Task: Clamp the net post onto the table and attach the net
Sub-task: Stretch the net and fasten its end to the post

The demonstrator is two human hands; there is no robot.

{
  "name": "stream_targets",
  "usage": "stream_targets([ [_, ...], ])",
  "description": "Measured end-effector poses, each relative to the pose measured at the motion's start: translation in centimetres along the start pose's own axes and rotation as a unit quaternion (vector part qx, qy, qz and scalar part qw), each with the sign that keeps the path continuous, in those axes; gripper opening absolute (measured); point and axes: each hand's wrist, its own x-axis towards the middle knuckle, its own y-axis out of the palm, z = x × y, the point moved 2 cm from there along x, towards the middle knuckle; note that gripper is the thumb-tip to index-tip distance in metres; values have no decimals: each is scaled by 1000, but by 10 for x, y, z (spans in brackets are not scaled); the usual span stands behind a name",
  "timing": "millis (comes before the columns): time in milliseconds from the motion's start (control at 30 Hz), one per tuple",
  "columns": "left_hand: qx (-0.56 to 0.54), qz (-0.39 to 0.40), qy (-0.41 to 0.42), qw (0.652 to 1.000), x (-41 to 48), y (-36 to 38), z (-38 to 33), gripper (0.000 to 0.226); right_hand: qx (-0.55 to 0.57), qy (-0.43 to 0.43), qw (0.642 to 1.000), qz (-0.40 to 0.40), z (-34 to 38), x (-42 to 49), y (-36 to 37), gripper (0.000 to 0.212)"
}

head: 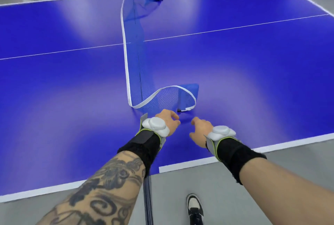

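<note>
Over blue counter (72, 89), left hand (167, 122) and right hand (201, 128) apart, fingers (176, 116) loosely curled, gripping nothing, slack net (134, 62) just beyond.

Indoor sports hall, blue table-tennis table (235, 65), grey floor (235, 188)

A blue mesh net with a white top band (134, 47) is stood slack in a wavy line across the blue bench with white lines (235, 71), its near end curled into a loop.
</note>
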Motion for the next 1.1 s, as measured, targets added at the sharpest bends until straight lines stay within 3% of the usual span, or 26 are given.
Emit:
stream_targets([
  [267, 114, -20, -20, 993, 99, 39, -36, 64, 54, -72, 996, -8, -37, 81, -32, 54],
  [533, 218, -52, -36, 974, 129, 45, -33, 29, 48, -118, 992, 6, -40, 113, -51, 50],
  [734, 219, -79, -36, 972, 110, 27, -30, 38, 75, -148, 986, 2, -29, 104, -55, 39],
  [967, 223, -128, 70, 964, 65, -54, -26, 22, 131, -205, 970, -18, 22, 63, -69, 41],
  [1100, 211, -116, 105, 965, 26, -109, -15, 27, 137, -226, 963, -50, 63, 25, -81, 51],
])
